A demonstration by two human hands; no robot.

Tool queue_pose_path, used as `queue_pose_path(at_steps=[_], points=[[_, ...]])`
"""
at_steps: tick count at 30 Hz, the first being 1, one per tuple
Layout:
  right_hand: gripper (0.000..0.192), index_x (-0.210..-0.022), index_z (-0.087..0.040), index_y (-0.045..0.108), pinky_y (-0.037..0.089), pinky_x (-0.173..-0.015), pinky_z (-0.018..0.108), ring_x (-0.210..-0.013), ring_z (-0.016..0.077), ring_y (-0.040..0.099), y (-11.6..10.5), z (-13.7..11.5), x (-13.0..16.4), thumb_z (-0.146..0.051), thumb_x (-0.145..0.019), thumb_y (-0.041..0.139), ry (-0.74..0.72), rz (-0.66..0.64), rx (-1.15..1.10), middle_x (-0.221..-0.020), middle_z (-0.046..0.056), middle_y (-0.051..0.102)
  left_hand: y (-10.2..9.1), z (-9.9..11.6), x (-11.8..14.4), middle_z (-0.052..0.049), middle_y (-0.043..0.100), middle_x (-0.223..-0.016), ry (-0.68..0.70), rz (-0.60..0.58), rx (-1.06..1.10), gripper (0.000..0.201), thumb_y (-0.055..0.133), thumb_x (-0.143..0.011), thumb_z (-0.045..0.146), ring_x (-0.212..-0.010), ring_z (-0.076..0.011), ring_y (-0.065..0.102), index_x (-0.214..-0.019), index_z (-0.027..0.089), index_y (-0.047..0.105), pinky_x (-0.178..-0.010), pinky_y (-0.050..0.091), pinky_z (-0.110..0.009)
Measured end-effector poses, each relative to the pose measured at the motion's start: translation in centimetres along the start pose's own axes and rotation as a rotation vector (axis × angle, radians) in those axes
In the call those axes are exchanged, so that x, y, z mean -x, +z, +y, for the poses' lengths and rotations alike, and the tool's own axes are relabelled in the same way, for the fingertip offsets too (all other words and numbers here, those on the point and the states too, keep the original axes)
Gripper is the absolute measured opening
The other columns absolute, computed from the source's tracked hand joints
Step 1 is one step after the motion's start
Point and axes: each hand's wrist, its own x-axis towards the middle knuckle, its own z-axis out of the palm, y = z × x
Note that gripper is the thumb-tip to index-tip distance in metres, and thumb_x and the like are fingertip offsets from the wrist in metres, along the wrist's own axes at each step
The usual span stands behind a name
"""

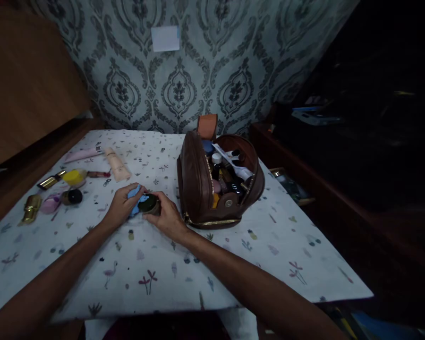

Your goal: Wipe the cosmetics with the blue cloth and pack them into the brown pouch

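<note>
My right hand (168, 217) is closed round a small dark-lidded jar (148, 204) low over the table. Pressed against the jar's side is a blue cloth (134, 194), pinched in my left hand (119, 205). Just right of my hands stands a brown toiletry bag (194, 182), unzipped at the top. Inside it several bottles and tubes show, among them a white-capped dark bottle (216, 163) and a white tube (241, 172). The bag's lower contents are hidden.
On the left lie a peach tube (116, 165), a pink tube (80, 155), a yellow-lidded jar (74, 177), a black-capped bottle (72, 196), a gold-capped bottle (31, 208) and other cosmetics. A patterned cloth (170, 278) covers the table. A wooden cabinet (28, 85) borders the left.
</note>
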Motion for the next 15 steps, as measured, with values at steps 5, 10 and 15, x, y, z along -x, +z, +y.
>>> queue_pose_path(at_steps=[5, 10, 15], points=[[0.052, -0.114, -0.021, 0.054, 0.051, -0.090, 0.031, -0.100, 0.0188, 0.062, 0.6, 0.2, 0.0, -0.022, -0.068, 0.077, 0.029, 0.002, -0.164, -0.106, 0.002, 0.065, -0.3, -0.1, -0.2, -0.003, 0.067, -0.071, -0.095, 0.027, 0.153, 0.045, 0.062, -0.074, 0.060, -0.070, -0.0186, 0.060, -0.076, 0.016, 0.068, -0.065, 0.049, -0.026], [0.053, -0.116, -0.021, 0.057, 0.053, -0.088, 0.030, -0.103, 0.0190, 0.062, 0.7, -0.2, 0.2, -0.017, -0.067, 0.078, -0.084, 0.074, -0.193, -0.115, 0.005, 0.060, -0.4, -0.4, -0.3, -0.004, 0.072, -0.076, -0.213, -0.096, 0.266, 0.050, 0.061, -0.076, 0.065, -0.078, -0.0216, 0.066, -0.085, 0.017, 0.072, -0.071, 0.053, -0.027], [0.057, -0.121, -0.026, 0.061, 0.050, -0.094, 0.033, -0.108, 0.0192, 0.060, 0.1, -1.0, 0.7, -0.014, -0.069, 0.081, -0.183, 0.113, 0.018, -0.115, 0.004, 0.061, -0.1, 0.4, -0.1, -0.005, 0.072, -0.073, -0.280, -0.121, 0.328, 0.049, 0.064, -0.070, 0.066, -0.072, -0.0219, 0.066, -0.077, 0.018, 0.071, -0.067, 0.054, -0.028]])
